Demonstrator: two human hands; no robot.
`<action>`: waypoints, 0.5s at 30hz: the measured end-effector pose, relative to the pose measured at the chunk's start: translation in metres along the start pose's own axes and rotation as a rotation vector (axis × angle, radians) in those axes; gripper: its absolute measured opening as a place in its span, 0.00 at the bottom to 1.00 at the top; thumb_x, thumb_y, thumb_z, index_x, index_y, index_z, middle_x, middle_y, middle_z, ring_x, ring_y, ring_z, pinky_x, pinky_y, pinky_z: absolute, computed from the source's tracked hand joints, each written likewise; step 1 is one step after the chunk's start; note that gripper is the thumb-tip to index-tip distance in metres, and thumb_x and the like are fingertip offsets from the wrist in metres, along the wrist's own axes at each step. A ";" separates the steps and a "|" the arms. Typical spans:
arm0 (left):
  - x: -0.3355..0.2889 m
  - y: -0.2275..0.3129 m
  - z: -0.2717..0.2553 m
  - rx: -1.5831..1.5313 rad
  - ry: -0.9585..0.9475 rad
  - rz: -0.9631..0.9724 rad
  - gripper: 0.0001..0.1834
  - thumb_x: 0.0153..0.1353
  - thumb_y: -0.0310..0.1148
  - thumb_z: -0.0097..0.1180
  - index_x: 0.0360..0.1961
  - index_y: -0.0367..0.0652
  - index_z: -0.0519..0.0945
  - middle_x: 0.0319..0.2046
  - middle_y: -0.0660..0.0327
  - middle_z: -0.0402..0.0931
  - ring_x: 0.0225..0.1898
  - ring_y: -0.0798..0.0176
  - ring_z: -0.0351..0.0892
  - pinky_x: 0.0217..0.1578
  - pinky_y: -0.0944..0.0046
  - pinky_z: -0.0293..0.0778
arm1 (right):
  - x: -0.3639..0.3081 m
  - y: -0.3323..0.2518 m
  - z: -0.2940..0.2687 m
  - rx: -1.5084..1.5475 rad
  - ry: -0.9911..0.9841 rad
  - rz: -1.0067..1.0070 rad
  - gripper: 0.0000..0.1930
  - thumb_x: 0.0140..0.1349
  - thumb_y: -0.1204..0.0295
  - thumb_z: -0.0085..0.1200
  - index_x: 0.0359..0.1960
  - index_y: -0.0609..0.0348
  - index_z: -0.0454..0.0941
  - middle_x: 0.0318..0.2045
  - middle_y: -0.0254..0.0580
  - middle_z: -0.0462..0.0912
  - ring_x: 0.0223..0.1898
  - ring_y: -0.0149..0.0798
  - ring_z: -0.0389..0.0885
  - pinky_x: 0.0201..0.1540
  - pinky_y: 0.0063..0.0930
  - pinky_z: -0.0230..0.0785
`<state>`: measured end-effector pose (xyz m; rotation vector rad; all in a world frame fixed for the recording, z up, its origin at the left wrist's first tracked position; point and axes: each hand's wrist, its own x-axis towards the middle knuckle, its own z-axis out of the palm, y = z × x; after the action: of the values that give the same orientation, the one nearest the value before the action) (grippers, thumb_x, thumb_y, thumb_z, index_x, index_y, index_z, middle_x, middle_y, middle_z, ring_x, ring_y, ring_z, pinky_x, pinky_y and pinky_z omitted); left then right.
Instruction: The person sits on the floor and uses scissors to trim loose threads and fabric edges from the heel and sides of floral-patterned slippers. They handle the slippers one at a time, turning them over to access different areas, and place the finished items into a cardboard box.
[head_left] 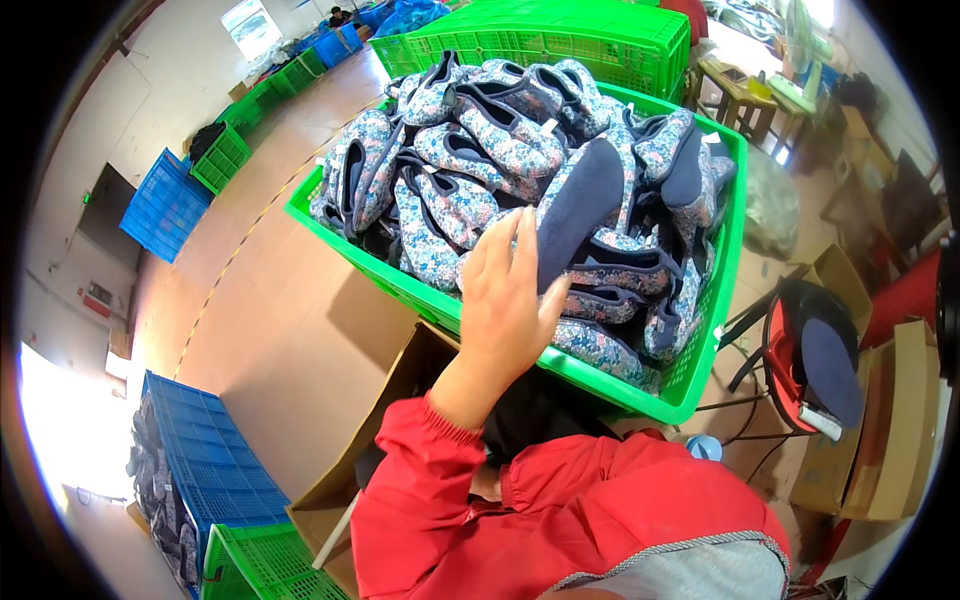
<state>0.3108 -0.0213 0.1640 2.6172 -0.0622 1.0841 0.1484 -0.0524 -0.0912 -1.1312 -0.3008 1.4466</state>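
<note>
My left hand [503,300] reaches over a green plastic crate [400,288] heaped with floral fabric slippers [505,135]. Its fingers are stretched out and its thumb stands apart. They lie along the lower end of a slipper with its navy sole [583,200] turned up, and I see no firm grip on it. Other slippers, blue-pink floral with dark linings, lie tangled at various angles around it. Down by my lap, my right hand [487,484] shows only as a patch of skin beside the red cuff; its fingers are hidden.
Another green crate [540,45] stands directly behind. An open cardboard box [385,400] sits below the crate at left. Blue crates [215,440] line the lower left. On the right are a stool [790,350] with a dark sole-shaped piece on it and flattened cardboard [905,420].
</note>
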 end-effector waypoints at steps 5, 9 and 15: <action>0.003 -0.005 0.034 0.028 0.024 -0.173 0.40 0.48 0.25 0.63 0.64 0.28 0.63 0.43 0.44 0.76 0.44 0.42 0.76 0.48 0.50 0.71 | -0.005 0.000 0.003 -0.032 -0.013 0.039 0.13 0.62 0.77 0.44 0.46 0.55 0.76 0.36 0.34 0.79 0.28 0.27 0.76 0.27 0.23 0.69; -0.028 -0.013 0.032 0.093 -0.165 -0.221 0.28 0.44 0.23 0.59 0.52 0.37 0.73 0.35 0.50 0.74 0.41 0.44 0.74 0.44 0.49 0.70 | -0.008 0.000 0.001 -0.054 0.004 0.065 0.14 0.61 0.78 0.43 0.46 0.55 0.77 0.36 0.34 0.79 0.28 0.28 0.76 0.27 0.23 0.69; -0.104 -0.067 -0.043 0.179 -0.018 -0.224 0.12 0.40 0.19 0.55 0.30 0.44 0.79 0.31 0.57 0.75 0.39 0.48 0.74 0.41 0.54 0.70 | -0.008 -0.001 0.003 -0.164 0.004 0.065 0.15 0.60 0.78 0.42 0.46 0.56 0.77 0.35 0.33 0.81 0.28 0.27 0.76 0.26 0.22 0.68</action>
<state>0.2177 0.0472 0.1031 2.7084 0.3303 1.0292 0.1447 -0.0579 -0.0855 -1.2858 -0.3881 1.4976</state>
